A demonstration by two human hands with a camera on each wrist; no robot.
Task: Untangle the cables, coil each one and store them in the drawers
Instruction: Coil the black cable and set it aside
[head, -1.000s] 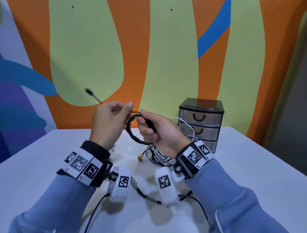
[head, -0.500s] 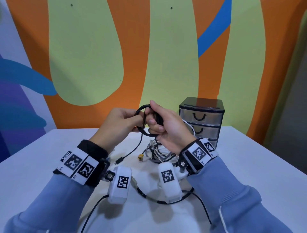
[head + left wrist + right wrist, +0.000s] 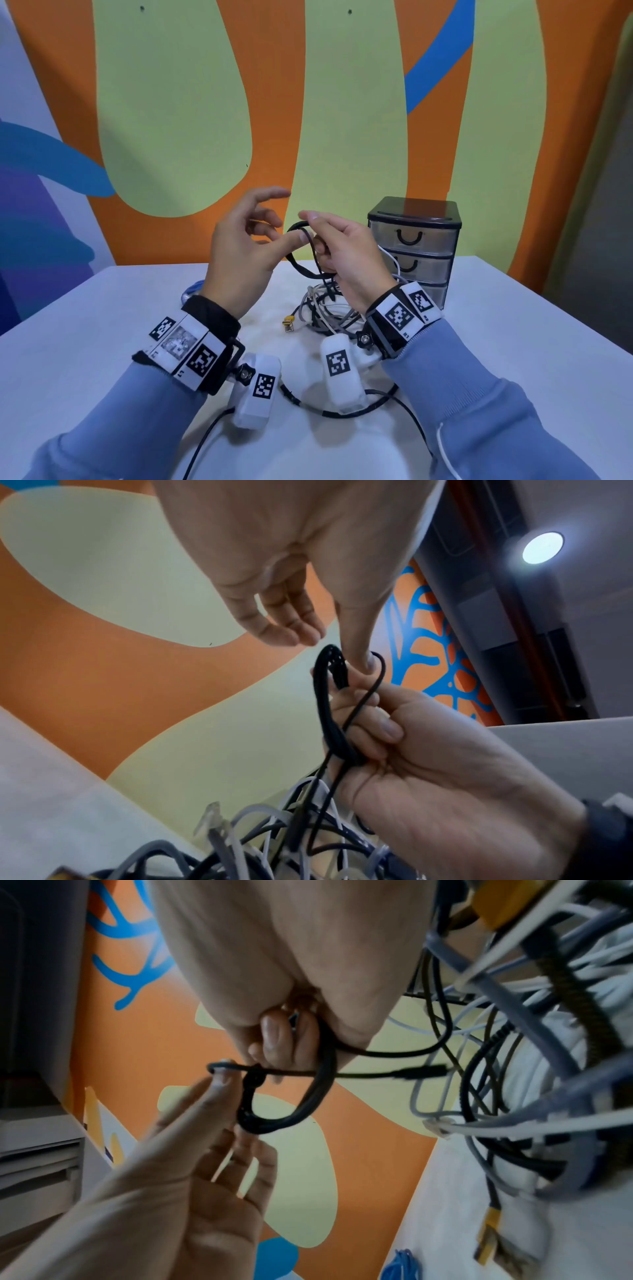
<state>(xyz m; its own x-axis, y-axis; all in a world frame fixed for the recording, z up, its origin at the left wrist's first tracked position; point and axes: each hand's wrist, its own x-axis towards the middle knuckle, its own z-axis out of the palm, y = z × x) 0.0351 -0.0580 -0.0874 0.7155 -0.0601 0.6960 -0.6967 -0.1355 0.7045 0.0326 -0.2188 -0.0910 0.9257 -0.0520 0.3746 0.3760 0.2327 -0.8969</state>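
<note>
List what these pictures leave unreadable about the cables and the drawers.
- Drawer contents: the drawer unit has cloudy fronts in the head view; its bottom drawer is partly behind the right hand.
- Tangled pile: which cable joins which plug is lost in overlaps and blur in every view.
- Black cable: its full length is hidden inside the right hand's grip.
- Blue cable: mostly behind the left hand.

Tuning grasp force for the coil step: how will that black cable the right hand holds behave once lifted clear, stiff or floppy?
Probably floppy: the black cable bends into tight loops in the right hand and its free end droops. Likely light, since fingers alone carry it. It may spring open if released; the left hand thumb steadies the loop.
</note>
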